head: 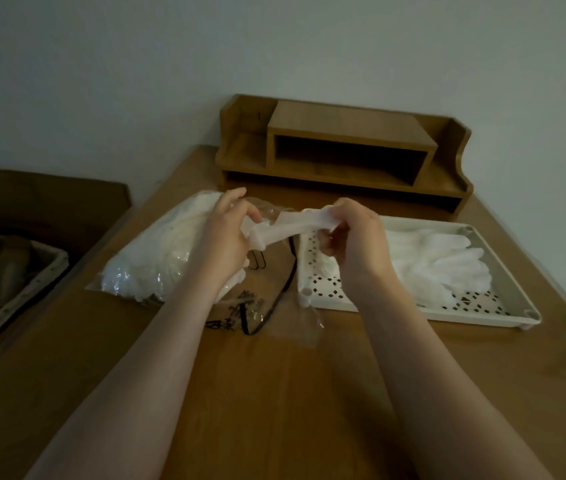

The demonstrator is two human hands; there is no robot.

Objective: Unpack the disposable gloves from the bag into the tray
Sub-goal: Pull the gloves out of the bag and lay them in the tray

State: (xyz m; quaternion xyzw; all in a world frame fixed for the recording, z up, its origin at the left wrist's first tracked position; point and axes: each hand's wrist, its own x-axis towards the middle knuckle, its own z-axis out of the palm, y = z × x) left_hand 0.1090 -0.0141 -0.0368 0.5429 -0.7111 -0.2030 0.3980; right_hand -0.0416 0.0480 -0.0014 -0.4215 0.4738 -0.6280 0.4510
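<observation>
- Right hand [357,237]: fingers curled round one end of a pale glove [292,228]; held above the tray's left edge.
- Left hand [227,233]: thumb and fingers pinching the other end of that glove, just left of the tray; glove stretched between both hands, clear of the table.
- Clear plastic bag [157,261]: lying on the table [274,393] left of the tray, under and behind the left hand; packed with white gloves; open mouth turned toward the tray; black printing and a dark outline visible on the flat empty part nearest the tray's front left corner.
- Tray [513,282]: white, perforated base, shallow rim; resting flat on the table; white gloves in the tray [437,261] laid in a loose pile toward its right half, fingers pointing right.
- Wooden desk organiser [343,147]: behind the tray, against the wall; open compartments, contents not discernible.
- Fabric-lined basket [15,271]: far left of the tray, off the table and lower; contents blurred.
</observation>
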